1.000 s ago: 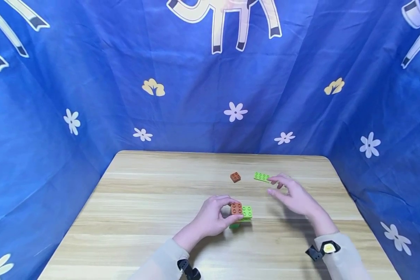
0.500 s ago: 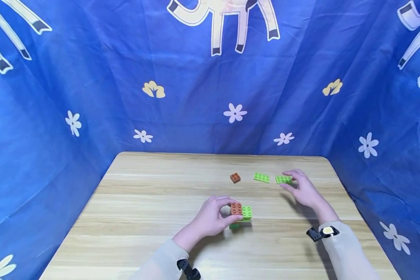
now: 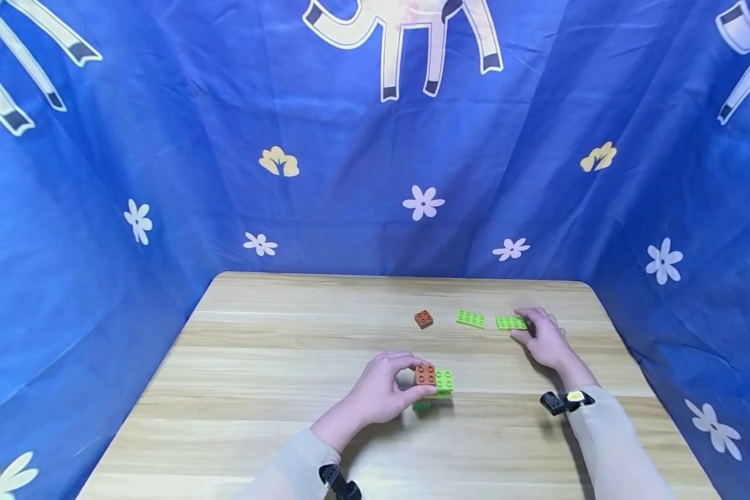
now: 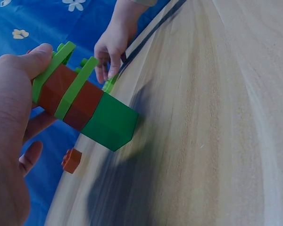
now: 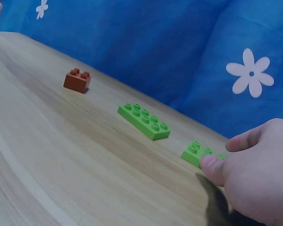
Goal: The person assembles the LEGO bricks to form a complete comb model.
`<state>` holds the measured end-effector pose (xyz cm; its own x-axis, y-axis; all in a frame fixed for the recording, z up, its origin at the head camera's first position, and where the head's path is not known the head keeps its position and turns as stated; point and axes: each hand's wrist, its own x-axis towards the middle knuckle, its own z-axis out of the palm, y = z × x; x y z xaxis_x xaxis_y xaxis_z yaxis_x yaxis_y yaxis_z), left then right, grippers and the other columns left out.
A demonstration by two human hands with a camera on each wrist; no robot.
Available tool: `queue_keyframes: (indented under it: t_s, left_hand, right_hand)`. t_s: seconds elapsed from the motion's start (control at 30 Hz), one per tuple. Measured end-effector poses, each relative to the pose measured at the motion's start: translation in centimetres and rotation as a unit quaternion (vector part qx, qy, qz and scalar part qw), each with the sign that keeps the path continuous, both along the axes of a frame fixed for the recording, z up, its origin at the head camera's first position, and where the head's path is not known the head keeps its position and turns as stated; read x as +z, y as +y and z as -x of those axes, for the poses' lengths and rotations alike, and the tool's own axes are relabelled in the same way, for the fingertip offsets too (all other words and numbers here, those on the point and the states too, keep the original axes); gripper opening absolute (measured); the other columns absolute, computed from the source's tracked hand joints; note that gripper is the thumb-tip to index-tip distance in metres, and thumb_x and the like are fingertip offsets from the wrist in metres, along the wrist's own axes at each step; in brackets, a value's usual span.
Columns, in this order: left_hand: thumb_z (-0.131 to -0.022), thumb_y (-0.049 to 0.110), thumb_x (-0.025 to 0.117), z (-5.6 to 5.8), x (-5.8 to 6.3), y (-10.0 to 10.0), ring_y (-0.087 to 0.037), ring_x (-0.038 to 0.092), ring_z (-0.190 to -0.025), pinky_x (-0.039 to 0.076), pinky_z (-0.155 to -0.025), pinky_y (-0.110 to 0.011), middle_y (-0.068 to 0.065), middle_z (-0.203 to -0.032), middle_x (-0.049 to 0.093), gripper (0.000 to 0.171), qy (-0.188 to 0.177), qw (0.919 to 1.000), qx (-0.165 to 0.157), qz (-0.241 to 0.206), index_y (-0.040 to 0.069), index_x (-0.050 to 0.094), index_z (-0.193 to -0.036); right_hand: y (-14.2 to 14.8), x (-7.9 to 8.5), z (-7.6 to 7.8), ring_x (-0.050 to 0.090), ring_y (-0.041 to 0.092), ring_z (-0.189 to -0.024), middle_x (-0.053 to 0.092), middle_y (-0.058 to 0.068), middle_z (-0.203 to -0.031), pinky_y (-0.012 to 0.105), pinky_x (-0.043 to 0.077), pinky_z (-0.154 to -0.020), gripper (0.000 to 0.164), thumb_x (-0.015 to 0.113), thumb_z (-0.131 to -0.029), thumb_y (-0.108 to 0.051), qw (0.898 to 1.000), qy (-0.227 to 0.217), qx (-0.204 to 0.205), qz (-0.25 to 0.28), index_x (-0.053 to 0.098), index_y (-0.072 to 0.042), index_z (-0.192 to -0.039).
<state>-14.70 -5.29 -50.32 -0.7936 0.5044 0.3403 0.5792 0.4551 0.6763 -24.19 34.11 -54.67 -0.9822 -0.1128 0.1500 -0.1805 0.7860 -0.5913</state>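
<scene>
My left hand (image 3: 381,392) grips a stack of toy building bricks (image 4: 85,108) by its top brown brick (image 3: 425,374). The left wrist view shows the stack tilted: a dark green block (image 4: 111,123) at the bottom, then brown bricks and light green plates in turn. Whether it touches the table I cannot tell. At the back right, my right hand (image 3: 546,342) has thumb and fingers around the right end of a light green eight-stud plate (image 3: 510,323), pinching it; the far fingertips are partly hidden. The plate lies on the table.
A second light green plate (image 3: 471,319) lies left of the one at my right hand. Further left is a loose brown brick (image 3: 423,319). The wooden table (image 3: 275,375) ends at a blue patterned curtain (image 3: 350,173) at the back and sides.
My right hand has gone from beside the middle green plate to the right-hand one, uncovering it, and its fingers have closed about its end. My left hand and the stack stay put.
</scene>
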Motion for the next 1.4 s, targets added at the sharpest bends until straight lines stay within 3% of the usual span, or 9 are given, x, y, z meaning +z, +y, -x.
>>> queue_keyframes:
  t_s: [0.23, 0.47, 0.63, 0.8, 0.97, 1.2, 1.4]
  left_hand:
    - [-0.093, 0.053, 0.079, 0.0, -0.1, 0.0, -0.004, 0.067, -0.104, 0.048, -0.105, -0.043, 0.018, -0.115, 0.073, 0.044, -0.004, 1.0000, -0.001, -0.003, 0.022, 0.077, -0.124]
    - [-0.093, 0.052, 0.079, -0.1, -0.1, 0.0, -0.003, 0.067, -0.100, 0.048, -0.104, -0.043, 0.018, -0.117, 0.073, 0.043, -0.005, 1.0000, 0.000, -0.007, 0.022, 0.077, -0.124]
    - [-0.093, 0.051, 0.080, -0.1, 0.0, 0.0, -0.007, 0.067, -0.106, 0.047, -0.106, -0.045, 0.018, -0.117, 0.072, 0.043, -0.011, 0.9999, 0.003, -0.007, 0.022, 0.077, -0.125]
    - [-0.092, 0.051, 0.080, -0.2, 0.0, 0.0, -0.009, 0.067, -0.109, 0.047, -0.106, -0.045, 0.018, -0.117, 0.073, 0.044, -0.019, 0.9998, 0.007, -0.005, 0.022, 0.077, -0.125]
    - [-0.092, 0.050, 0.081, -0.2, 0.0, 0.0, -0.009, 0.067, -0.107, 0.048, -0.105, -0.045, 0.017, -0.115, 0.073, 0.044, -0.012, 0.9999, 0.009, -0.004, 0.021, 0.077, -0.125]
    - [-0.092, 0.050, 0.081, -0.3, 0.1, 0.1, -0.009, 0.068, -0.106, 0.048, -0.105, -0.046, 0.016, -0.114, 0.073, 0.044, -0.009, 0.9999, 0.009, -0.007, 0.020, 0.077, -0.125]
    - [-0.092, 0.051, 0.081, -0.3, -0.2, 0.1, -0.011, 0.067, -0.108, 0.047, -0.106, -0.046, 0.018, -0.114, 0.073, 0.044, -0.018, 0.9997, 0.015, -0.005, 0.021, 0.077, -0.125]
  right_hand:
    - [0.1, -0.7, 0.7, 0.044, 0.048, -0.130, 0.053, 0.027, -0.145, 0.067, 0.032, -0.097, 0.053, 0.076, -0.100, -0.020, 1.000, 0.001, -0.013, -0.019, 0.058, 0.001, -0.146]
    - [-0.1, -0.5, 1.0, 0.047, 0.046, -0.126, 0.056, 0.025, -0.138, 0.062, 0.032, -0.092, 0.048, 0.075, -0.100, -0.019, 1.000, -0.006, -0.017, -0.024, 0.062, 0.000, -0.142]
    - [-0.3, -0.5, 1.0, 0.051, 0.044, -0.120, 0.060, 0.023, -0.130, 0.063, 0.030, -0.091, 0.042, 0.075, -0.099, -0.018, 1.000, -0.006, -0.016, -0.023, 0.067, 0.000, -0.136]
    - [-0.5, -0.5, 0.8, 0.051, 0.045, -0.124, 0.059, 0.024, -0.132, 0.065, 0.029, -0.093, 0.040, 0.074, -0.100, -0.017, 1.000, -0.012, -0.016, -0.021, 0.066, 0.001, -0.136]
    - [-0.5, 0.2, 0.5, 0.053, 0.048, -0.127, 0.059, 0.025, -0.136, 0.066, 0.029, -0.093, 0.040, 0.071, -0.102, -0.016, 1.000, -0.010, -0.007, -0.012, 0.063, 0.001, -0.138]
    - [-0.9, 1.8, -0.4, 0.060, 0.036, -0.104, 0.064, 0.019, -0.124, 0.063, 0.031, -0.090, 0.040, 0.068, -0.105, -0.018, 1.000, 0.006, 0.004, -0.017, 0.060, 0.001, -0.139]
    - [-1.8, 3.5, -1.6, 0.060, 0.032, -0.102, 0.063, 0.018, -0.126, 0.058, 0.034, -0.088, 0.041, 0.065, -0.106, -0.016, 0.999, 0.029, 0.023, -0.023, 0.058, 0.002, -0.143]
